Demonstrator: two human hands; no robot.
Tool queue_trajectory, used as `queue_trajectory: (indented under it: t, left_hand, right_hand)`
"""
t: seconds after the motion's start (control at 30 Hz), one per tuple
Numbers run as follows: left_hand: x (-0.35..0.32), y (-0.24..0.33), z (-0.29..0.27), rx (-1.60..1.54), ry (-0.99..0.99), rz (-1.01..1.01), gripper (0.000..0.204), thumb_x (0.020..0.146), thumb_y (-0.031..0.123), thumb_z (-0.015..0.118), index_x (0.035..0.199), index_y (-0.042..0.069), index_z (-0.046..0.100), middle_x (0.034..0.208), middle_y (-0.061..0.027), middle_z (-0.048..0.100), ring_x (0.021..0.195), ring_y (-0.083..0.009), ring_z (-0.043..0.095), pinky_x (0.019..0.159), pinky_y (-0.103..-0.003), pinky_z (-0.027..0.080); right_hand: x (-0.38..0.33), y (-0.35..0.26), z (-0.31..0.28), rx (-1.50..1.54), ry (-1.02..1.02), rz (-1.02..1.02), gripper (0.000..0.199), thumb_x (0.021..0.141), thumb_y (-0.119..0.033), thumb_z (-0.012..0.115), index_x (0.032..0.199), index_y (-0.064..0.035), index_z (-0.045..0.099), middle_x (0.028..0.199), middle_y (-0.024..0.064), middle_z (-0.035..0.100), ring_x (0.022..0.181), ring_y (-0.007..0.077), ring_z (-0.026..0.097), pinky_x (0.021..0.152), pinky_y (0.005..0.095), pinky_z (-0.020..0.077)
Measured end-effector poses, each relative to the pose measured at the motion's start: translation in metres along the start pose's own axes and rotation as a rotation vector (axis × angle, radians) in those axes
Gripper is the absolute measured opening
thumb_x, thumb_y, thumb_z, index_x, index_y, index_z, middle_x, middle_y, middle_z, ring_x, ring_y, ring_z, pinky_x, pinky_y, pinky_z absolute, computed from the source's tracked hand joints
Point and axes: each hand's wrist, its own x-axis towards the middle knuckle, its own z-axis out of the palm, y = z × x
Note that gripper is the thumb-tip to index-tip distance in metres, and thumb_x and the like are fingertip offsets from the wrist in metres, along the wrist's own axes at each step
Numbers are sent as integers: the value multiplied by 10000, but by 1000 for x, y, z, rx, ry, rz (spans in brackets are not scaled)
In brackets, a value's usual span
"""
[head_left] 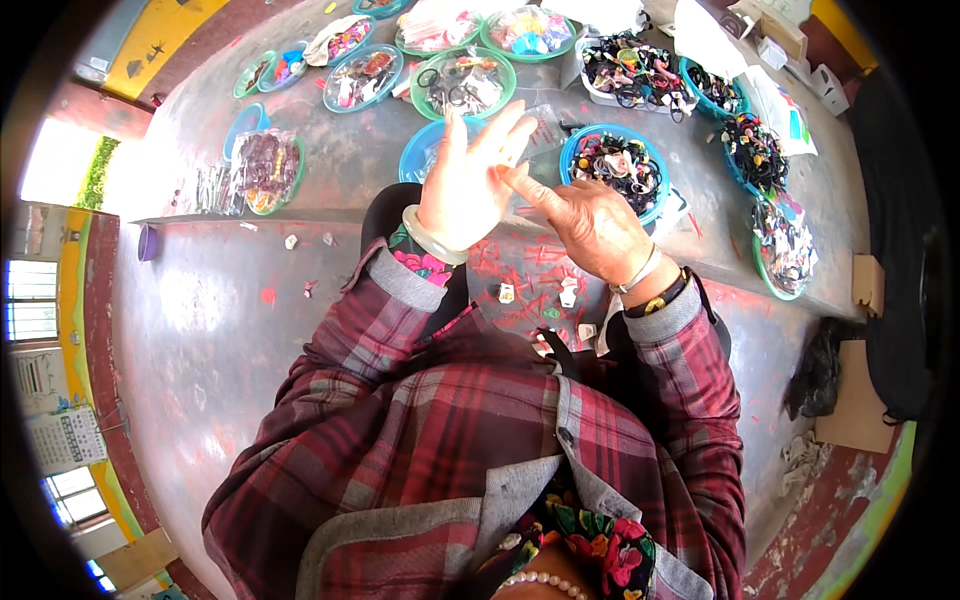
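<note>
My left hand is raised, its palm turned up and its fingers stretched out, with nothing resting in it. From the right, my right hand points its index finger at the left hand, and the fingertip meets the left fingers. The other right fingers curl under, partly hidden, and no object shows in them. Behind the left hand is a blue basket, mostly covered by it. Just beyond the right hand, another blue basket holds dark hair ties with small ornaments.
On the raised grey ledge stand several more baskets, including a green basket of bagged pieces and a white tub of black hair ties. A brown bundle lies at left. Small pieces and red scraps litter the lower floor. A cardboard box stands right.
</note>
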Motion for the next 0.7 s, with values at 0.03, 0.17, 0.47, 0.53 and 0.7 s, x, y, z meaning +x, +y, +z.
queue_trajectory:
  t: [0.03,0.17,0.47,0.53,0.7]
  left_hand:
    - [0,-1,0,16,-10,-4,841,825,686,165,1393,66,156,1444,-165,131,1342,-229,74,1058,-381,60]
    - [1,-2,-5,97,10,35,850,822,690,164,1394,61,144,1448,-163,113,1347,-238,42,1061,-398,11]
    - [11,7,-65,1009,-345,38,633,900,502,296,1324,34,336,1366,-170,328,1299,-293,234,1044,-439,161]
    - [18,2,-99,1908,-239,151,430,912,354,375,1100,12,555,1245,-187,449,1215,-310,356,1016,-398,234]
    - [4,-2,-64,1289,275,204,401,910,342,427,931,10,650,989,-117,612,1020,-194,507,915,-319,354]
  right_hand:
    - [-1,0,0,-17,-37,5,755,621,22,558,1316,-200,365,588,77,513,573,271,542,556,373,450]
    - [-4,4,-7,120,-32,100,570,695,31,573,1215,-167,450,685,99,566,633,281,569,575,382,460]
    - [-3,7,-15,551,-114,455,495,696,-3,588,1151,-163,476,588,41,497,545,177,534,533,306,425]
    - [-4,10,-17,780,-35,545,505,709,13,638,1158,-147,474,594,-27,462,549,65,465,502,240,378]
    - [-6,23,-11,1058,172,713,430,735,6,667,1122,-83,500,684,-2,581,612,41,513,505,190,393]
